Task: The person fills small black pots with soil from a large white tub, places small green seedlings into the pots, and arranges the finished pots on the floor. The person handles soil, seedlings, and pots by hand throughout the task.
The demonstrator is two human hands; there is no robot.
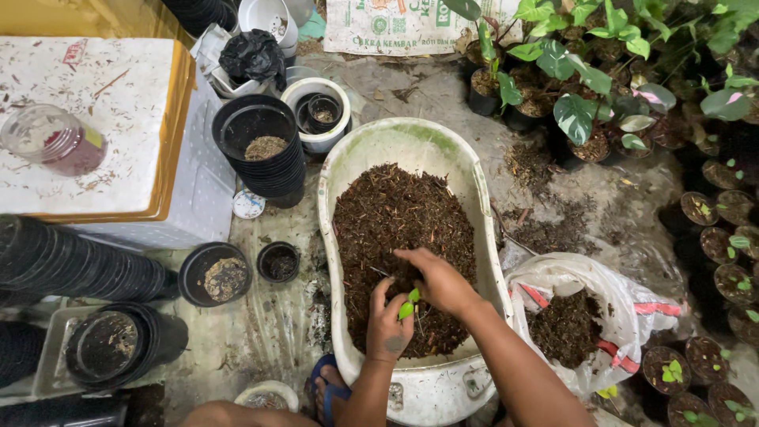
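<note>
Left hand (pixel 387 328) gripping a small seedling (pixel 409 304), two bright green leaves poking above the fist, over the near end of the white tub (pixel 411 138). Right hand (pixel 439 281) fingers curled, touching the seedling; can't tell if it's pinching. Stem and roots hidden by both hands. Tub full of dark brown potting mix (pixel 395 213). Stacked black pots (pixel 265 146) behind left.

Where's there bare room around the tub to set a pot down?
Free patches: the wet ground between the white tub and the small black pots, and the white box lid beside the jar. Crowded: the ground right of the tub, taken by the soil sack and potted seedlings. Both the left hand and right hand occupy the tub's near end.
</note>
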